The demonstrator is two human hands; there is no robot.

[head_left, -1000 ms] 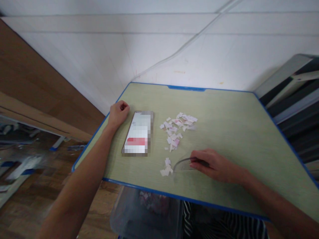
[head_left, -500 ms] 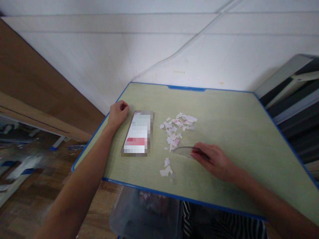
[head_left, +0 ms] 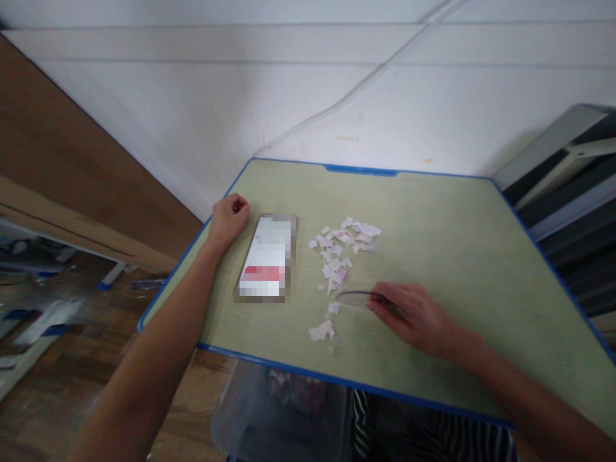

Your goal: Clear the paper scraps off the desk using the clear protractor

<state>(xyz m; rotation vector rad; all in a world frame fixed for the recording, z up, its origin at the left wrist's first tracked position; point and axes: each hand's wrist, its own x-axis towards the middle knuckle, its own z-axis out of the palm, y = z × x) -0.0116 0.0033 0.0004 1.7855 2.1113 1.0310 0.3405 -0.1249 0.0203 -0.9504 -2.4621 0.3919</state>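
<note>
My right hand [head_left: 409, 314] pinches a clear protractor [head_left: 353, 299], a half-round sheet with a dark curved edge. It is tilted over the table, and its left tip is close to a small paper scrap [head_left: 333, 308]. Beyond it lies a loose heap of torn white and pinkish paper scraps [head_left: 337, 240]. Nearer the front edge sits a smaller group of scraps [head_left: 321, 330]. My left hand [head_left: 231, 217] rests at the table's left edge in a loose fist, with no object visible in it. Between that fist and the heap lies a phone [head_left: 264, 256], its lit screen partly blurred out.
The pale green table [head_left: 447, 237] has a blue rim and stands against a white wall [head_left: 308, 96] with a cable [head_left: 356, 93] running down it. A clear plastic bin [head_left: 283, 417] is below the front edge. Folded metal frames [head_left: 568, 167] lean at the right.
My right hand and the protractor have moved slightly toward me. One small scrap has shifted right, away from the near group, to beside the protractor's tip. My left hand has stayed still.
</note>
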